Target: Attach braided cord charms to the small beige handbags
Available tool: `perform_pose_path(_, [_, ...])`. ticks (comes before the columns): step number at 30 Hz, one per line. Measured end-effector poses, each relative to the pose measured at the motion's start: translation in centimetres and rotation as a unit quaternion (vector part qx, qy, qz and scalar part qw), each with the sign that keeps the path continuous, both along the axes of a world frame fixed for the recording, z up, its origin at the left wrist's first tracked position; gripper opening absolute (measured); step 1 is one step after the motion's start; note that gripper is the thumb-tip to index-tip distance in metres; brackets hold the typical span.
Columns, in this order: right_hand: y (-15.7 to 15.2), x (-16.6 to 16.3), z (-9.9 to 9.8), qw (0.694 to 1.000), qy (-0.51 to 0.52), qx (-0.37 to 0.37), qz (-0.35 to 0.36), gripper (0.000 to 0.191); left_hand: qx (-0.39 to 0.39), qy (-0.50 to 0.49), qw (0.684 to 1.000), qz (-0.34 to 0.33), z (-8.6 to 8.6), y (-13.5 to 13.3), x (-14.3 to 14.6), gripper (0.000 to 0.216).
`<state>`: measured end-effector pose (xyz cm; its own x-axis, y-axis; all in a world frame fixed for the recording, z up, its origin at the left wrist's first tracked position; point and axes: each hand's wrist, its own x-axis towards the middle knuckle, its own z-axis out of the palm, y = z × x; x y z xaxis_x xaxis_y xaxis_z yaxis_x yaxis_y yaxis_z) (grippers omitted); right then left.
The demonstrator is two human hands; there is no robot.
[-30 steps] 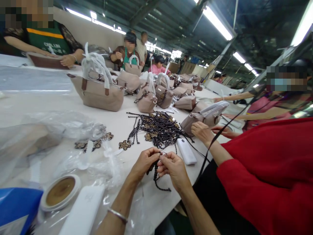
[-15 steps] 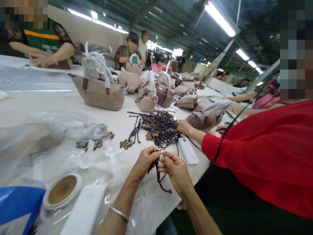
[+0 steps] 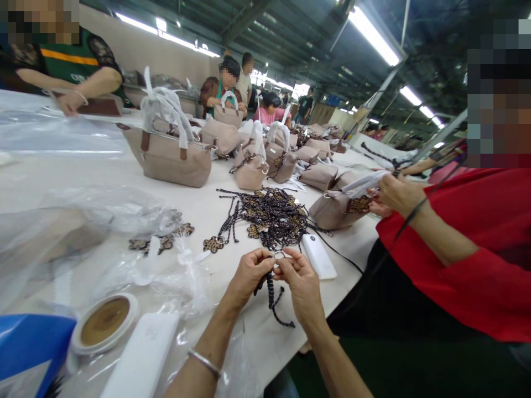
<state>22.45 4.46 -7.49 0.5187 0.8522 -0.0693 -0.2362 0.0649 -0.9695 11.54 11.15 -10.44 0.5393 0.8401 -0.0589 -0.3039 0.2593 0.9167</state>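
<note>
Close together over the table's near edge, my two hands pinch a silver metal ring [image 3: 279,255]. My left hand [image 3: 251,272] has thumb and finger closed at the ring's left side. On the right side, the fingertips of my right hand [image 3: 297,275] are closed on it too. A black braided cord charm [image 3: 271,292] hangs from the ring between my hands, its loose ends dangling. Part of the charm is hidden behind my left fingers. Just beyond lies a pile of similar braided charms [image 3: 276,215], some with leopard-print flower tags [image 3: 213,244].
Several beige handbags [image 3: 174,160] with wrapped handles stand farther back. A co-worker in a red top [image 3: 452,271] handles a bag [image 3: 338,210] at the right. Clear plastic [image 3: 78,232], a tape roll [image 3: 105,323] and white flat boxes [image 3: 139,356] lie nearby.
The co-worker's hand has left the charm pile and lifted a charm up to the bag on the right. My hands stay at the ring, with only a slight shift of the fingers.
</note>
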Motion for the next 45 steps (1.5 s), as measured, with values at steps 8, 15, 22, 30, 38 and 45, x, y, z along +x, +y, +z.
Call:
perform_pose_path(8, [-0.1,2.6,1.5,0.965,0.222,-0.087,0.11,0.031,0.12,0.074,0.99,-0.007,0.7,0.0,-0.4,0.018])
perform_pose_path(15, [-1.0,3.5,1.6,0.958,0.228,-0.123,0.126,0.028,0.167,0.1,0.98,-0.032,0.6,-0.1,-0.4,0.016])
perform_pose_path(22, [-1.8,3.8,1.1,0.949,0.228,-0.155,0.153,0.031,0.17,0.109,0.979,-0.036,0.2,-0.2,-0.2,0.014])
perform_pose_path(30, [-1.8,3.7,0.3,0.971,0.181,-0.122,0.098,0.031,0.214,0.127,0.968,-0.026,1.1,-0.1,-0.4,0.017])
perform_pose_path(38, [-1.5,4.0,1.0,0.971,-0.188,-0.138,0.06,0.024,0.161,0.091,0.982,-0.046,0.7,-0.6,-0.1,0.021])
perform_pose_path(45, [-1.6,3.8,2.7,0.895,-0.424,-0.102,0.099,0.01,0.198,0.121,0.972,-0.036,0.8,-0.7,0.0,0.008])
